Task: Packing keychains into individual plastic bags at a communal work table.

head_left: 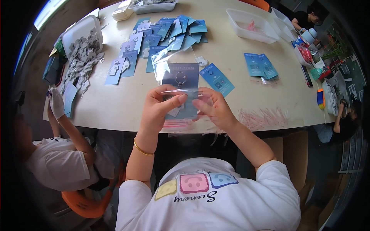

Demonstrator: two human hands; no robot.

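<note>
The bare left hand (pixel 158 104) is gripping, thumb in front, one dark-blue rectangular paper card (pixel 187 85) bearing one metal key ring (pixel 180 78); the bare right hand (pixel 216 108) is pinching one clear plastic sleeve (pixel 159 66) at the card's right edge; fingers are hiding the card's lower part above the pale table (pixel 241 92); I cannot tell how far inside the sleeve it is sitting; one loose blue card (pixel 217 79) is lying nearby, between two and three o'clock; two overlapping blue cards (pixel 252 63) are lying farther that way; thin pink plastic strips (pixel 265 118), too tangled to count, are spreading between three and four; at twelve, an uncountable heap of blue cards (pixel 165 27) is lying partly behind the sleeve; at ten, one white plastic tub (pixel 73 34) is spilling grey tags (pixel 79 57); at nine, one co-worker's white-gloved hand (pixel 58 103) is showing.
</note>
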